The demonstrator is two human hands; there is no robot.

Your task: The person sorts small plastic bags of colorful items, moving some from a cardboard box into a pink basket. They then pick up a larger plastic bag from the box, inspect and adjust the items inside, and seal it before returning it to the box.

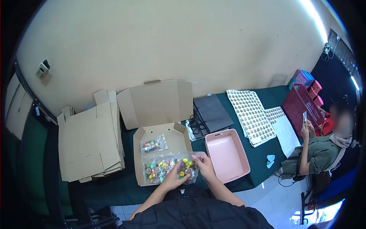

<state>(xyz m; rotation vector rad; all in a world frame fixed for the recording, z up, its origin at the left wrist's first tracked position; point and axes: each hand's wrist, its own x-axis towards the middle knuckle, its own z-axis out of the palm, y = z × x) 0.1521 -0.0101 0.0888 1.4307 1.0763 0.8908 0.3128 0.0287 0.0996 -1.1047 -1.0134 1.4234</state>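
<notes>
My left hand [174, 180] and my right hand [205, 167] are both closed on a clear plastic bag of colourful candies [187, 163], the left at its lower side and the right at its upper right corner. The bag is over the front right of an open cardboard box [167, 131] with its lid standing up against the wall. More clear candy bags [154, 171] lie along the front of the box, partly overlapping. A smaller candy bag [153, 145] rests farther back inside it.
Flat folded cardboard boxes [89, 141] are stacked at left. To the right are a pink basket [227, 156], black paper bags [213, 114] and sticker sheets [251, 116]. A maroon crate [303, 108] stands farther right, near a seated person [322, 154] holding a phone-like object.
</notes>
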